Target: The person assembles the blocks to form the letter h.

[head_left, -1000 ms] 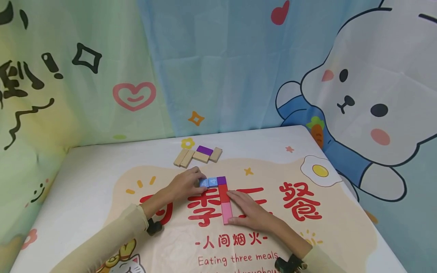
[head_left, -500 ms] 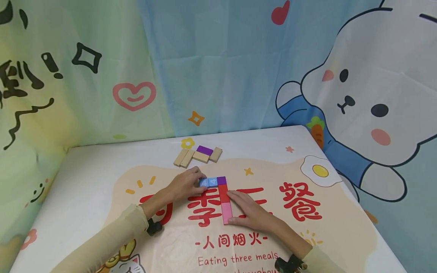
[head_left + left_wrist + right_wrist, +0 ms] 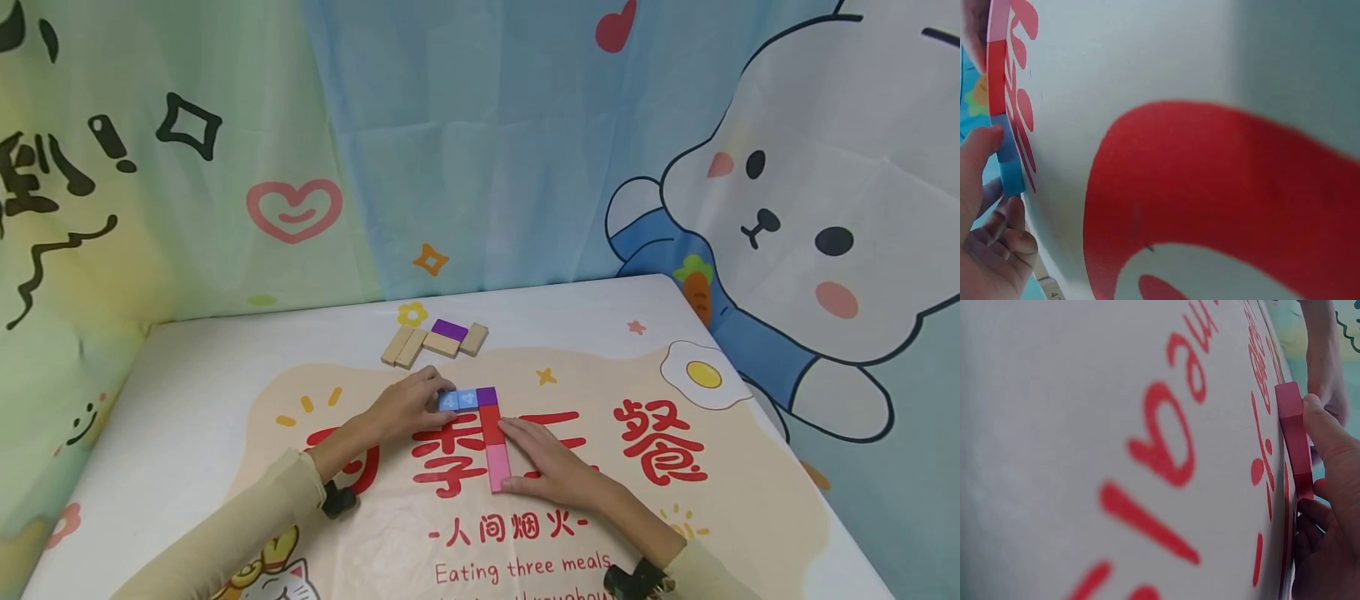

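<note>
Flat coloured blocks form an angled row on the printed tabletop in the head view. Two light blue blocks lie side by side, then a purple block. From there a red block and a pink block run toward the person. My left hand pinches the blue end, thumb on the near side and fingers around the left end, as the left wrist view shows. Along the right side of the red and pink blocks rests my right hand, thumb at the pink block's near end, fingertips by the red one.
Behind the hands lie several wood-coloured blocks, with a purple-topped block among them. The printed cloth covers the table, and a cartoon curtain hangs along its back edge.
</note>
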`<state>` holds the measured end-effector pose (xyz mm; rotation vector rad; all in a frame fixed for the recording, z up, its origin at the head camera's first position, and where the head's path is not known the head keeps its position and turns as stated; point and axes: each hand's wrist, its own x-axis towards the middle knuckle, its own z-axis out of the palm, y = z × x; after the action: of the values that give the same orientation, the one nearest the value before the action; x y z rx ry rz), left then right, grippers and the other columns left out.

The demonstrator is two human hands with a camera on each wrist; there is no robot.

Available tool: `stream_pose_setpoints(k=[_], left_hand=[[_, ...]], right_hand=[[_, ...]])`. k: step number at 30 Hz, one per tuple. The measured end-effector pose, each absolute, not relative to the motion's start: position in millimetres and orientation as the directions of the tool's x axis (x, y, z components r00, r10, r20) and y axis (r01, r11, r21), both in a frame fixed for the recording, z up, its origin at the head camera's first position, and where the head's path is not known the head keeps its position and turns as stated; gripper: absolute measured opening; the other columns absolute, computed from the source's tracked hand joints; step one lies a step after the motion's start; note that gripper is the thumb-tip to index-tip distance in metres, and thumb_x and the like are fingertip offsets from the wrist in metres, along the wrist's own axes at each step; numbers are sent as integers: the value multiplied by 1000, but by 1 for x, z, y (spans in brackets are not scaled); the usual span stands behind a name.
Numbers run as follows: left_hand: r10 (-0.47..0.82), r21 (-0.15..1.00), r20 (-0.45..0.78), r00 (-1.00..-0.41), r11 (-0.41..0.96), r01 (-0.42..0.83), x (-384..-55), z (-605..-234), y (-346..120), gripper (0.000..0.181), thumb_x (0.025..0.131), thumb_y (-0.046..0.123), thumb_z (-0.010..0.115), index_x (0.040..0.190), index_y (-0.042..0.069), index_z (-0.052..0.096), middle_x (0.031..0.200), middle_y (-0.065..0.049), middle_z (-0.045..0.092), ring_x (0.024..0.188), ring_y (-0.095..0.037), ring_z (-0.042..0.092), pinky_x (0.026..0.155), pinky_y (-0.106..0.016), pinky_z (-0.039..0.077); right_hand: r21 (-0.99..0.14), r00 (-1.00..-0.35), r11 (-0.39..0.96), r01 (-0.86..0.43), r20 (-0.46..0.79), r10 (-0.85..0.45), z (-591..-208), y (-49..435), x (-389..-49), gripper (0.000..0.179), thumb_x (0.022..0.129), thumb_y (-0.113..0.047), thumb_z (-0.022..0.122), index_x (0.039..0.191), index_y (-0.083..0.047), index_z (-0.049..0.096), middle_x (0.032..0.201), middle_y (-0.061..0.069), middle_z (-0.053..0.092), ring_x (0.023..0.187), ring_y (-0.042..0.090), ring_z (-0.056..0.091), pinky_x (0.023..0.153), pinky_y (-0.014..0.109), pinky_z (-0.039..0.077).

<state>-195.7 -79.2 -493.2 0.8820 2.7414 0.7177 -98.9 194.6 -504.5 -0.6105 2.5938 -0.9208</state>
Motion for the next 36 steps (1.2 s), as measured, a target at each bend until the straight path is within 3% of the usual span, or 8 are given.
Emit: stream_pose_setpoints(k=[12,18,26,36], left_hand=[[557,539,-33,-830,709,454,-197,-494,-84,54,82,47,74,127,22,59,111,4,56,89,-7,51,71,-19,47],[541,556,-45,-840,712,428,-199,-488,-85,56,85,46,71,131,18,57,111,2,57,92,-8,54,75,-22,49],[452,599,25,-892,708,375,-218,-478,-93,52,93,42,62,133,11,54,113,-5,59,85,-14,56,73,-30,50],[434,596,21,-901,718,360,-226,-479,-97,51,92,43,63,130,9,57,113,-7,59,89,-17,56,78,-33,52]], right_hand=[[-654,-860,702,-283,-151,-487,-503,195,-99,87,83,-57,67,153,-23,29,158,3,31,143,27,31,106,55,41],[-653,-861,699,-290,-142,-489,-503,194,-98,86,83,-55,67,153,-22,29,157,2,31,143,27,32,107,55,41],[-651,-864,701,-292,-136,-486,-503,194,-98,86,83,-56,67,153,-22,30,157,2,32,143,26,32,107,54,41],[-651,-867,704,-283,-141,-478,-503,194,-97,87,82,-57,67,153,-23,30,157,1,32,143,26,32,105,54,43]])
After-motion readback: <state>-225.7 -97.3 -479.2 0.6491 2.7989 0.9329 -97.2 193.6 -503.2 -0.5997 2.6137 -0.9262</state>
